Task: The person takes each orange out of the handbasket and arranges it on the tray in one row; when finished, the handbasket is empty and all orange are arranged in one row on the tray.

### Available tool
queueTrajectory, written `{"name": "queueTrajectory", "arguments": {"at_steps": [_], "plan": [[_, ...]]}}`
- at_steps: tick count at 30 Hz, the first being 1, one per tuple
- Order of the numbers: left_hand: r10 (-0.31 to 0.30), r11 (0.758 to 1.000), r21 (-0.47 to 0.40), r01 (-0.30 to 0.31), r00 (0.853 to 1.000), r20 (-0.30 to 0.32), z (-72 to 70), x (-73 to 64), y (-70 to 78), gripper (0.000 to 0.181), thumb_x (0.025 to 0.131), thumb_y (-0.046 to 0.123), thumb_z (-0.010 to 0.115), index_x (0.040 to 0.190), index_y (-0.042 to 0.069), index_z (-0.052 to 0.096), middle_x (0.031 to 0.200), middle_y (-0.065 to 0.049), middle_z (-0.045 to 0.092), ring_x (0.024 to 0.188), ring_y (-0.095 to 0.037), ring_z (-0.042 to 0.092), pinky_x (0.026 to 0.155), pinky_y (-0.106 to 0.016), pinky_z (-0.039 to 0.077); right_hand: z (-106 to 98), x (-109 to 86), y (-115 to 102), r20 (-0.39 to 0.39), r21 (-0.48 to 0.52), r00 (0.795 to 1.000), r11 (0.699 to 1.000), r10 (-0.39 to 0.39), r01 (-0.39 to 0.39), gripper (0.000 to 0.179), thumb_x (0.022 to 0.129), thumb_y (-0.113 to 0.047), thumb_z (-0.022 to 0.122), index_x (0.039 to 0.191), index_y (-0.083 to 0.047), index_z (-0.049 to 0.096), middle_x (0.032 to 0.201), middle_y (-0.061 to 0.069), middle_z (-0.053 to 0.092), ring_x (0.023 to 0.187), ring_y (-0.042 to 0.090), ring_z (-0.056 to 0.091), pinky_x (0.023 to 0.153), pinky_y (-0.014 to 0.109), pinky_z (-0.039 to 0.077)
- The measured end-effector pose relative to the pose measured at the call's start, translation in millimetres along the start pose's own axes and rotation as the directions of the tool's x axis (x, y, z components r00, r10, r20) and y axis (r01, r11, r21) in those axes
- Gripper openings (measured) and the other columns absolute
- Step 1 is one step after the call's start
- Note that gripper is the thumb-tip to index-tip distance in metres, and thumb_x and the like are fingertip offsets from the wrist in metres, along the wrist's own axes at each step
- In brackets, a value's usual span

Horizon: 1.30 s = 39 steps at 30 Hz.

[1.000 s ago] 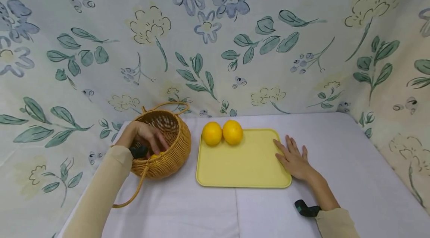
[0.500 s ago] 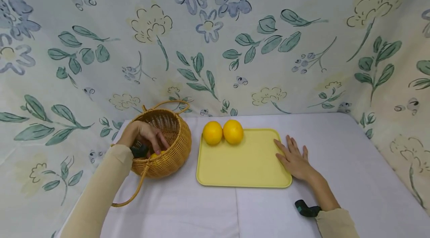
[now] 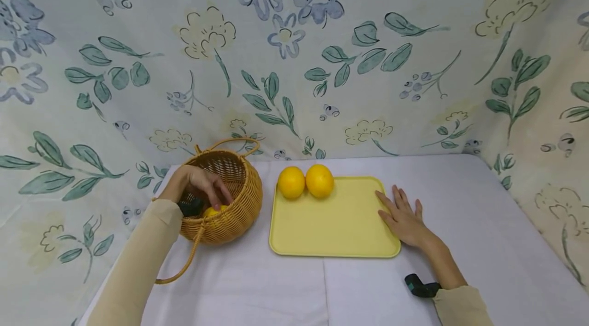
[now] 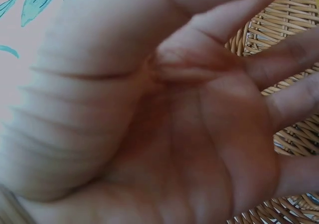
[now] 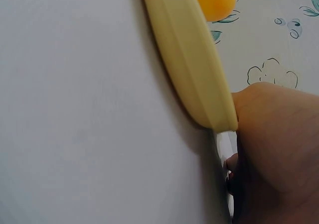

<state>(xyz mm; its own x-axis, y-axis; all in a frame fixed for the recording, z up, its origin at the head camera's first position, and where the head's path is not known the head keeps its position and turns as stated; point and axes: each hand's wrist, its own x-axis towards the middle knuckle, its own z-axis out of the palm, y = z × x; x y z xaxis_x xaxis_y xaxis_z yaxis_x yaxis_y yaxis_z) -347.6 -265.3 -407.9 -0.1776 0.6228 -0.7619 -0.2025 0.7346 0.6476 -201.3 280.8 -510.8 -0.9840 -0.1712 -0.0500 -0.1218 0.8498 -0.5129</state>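
My left hand (image 3: 204,185) reaches into a round wicker basket (image 3: 248,208). A yellow fruit (image 3: 213,211) shows by its fingers over the rim; the fingertips are hidden, so a grip cannot be made out. In the left wrist view the palm (image 4: 199,149) has nothing against it, and the fingers stretch across the woven wall. My right hand (image 3: 407,218) lies with spread fingers at the right edge of a yellow tray (image 3: 333,229), thumb and index finger on the rim. Two round oranges (image 3: 291,182) (image 3: 319,181) sit side by side in the tray's back left corner.
The basket tips its mouth toward me, one handle (image 3: 184,267) drooping onto the white-covered table (image 3: 239,290). A floral cloth (image 3: 294,70) hangs behind the table. A small dark camera (image 3: 421,286) is worn on the right wrist.
Slightly more of the yellow fruit shows under the left hand's fingers. The right hand, the tray and the two oranges have stayed where they were.
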Motion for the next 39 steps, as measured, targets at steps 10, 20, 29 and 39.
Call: {"name": "queueTrajectory", "arguments": {"at_steps": [10,20,29,39], "plan": [[0.003,1.000,-0.014,-0.003,1.000,-0.009,1.4,-1.7,1.1,0.035,0.098,0.001,0.064,0.129,0.014,0.074,0.119,0.003,0.076,0.096,-0.009,0.067,0.082,-0.024,0.058,-1,-1.0,-1,0.000,0.005,1.000,1.000,-0.007,0.007,0.059,0.109,-0.032,0.047,0.160,-0.006,0.031,0.167,0.038,0.000,0.155,0.058,-0.003,0.115,0.079,-0.014],[0.078,0.997,-0.015,-0.081,0.987,-0.139,0.4,-6.6,0.7,0.038,0.095,0.002,0.068,0.132,0.005,0.071,0.131,-0.003,0.072,0.110,-0.013,0.067,0.098,-0.030,0.058,1,0.0,3,-0.004,-0.003,1.000,1.000,-0.017,0.017,0.059,0.110,-0.033,0.045,0.161,-0.008,0.030,0.167,0.038,-0.001,0.154,0.058,-0.004,0.115,0.079,-0.015],[0.212,0.970,0.182,-0.160,0.926,-0.311,-2.5,-15.1,-4.5,0.043,0.093,0.005,0.070,0.135,0.003,0.068,0.144,-0.012,0.065,0.117,-0.015,0.066,0.097,-0.031,0.059,1,0.8,2,-0.002,-0.016,1.000,1.000,-0.002,0.002,0.060,0.110,-0.035,0.045,0.161,-0.008,0.030,0.167,0.038,-0.001,0.154,0.058,-0.004,0.115,0.079,-0.015],[0.230,0.967,0.180,-0.183,0.928,-0.292,-2.6,-20.3,-6.3,0.047,0.095,0.005,0.067,0.142,0.002,0.062,0.153,-0.016,0.056,0.125,-0.015,0.060,0.102,-0.031,0.056,1,1.2,1,0.013,-0.007,1.000,1.000,0.001,-0.001,0.061,0.110,-0.035,0.044,0.162,-0.008,0.028,0.167,0.037,-0.003,0.155,0.057,-0.006,0.115,0.078,-0.017]]}}
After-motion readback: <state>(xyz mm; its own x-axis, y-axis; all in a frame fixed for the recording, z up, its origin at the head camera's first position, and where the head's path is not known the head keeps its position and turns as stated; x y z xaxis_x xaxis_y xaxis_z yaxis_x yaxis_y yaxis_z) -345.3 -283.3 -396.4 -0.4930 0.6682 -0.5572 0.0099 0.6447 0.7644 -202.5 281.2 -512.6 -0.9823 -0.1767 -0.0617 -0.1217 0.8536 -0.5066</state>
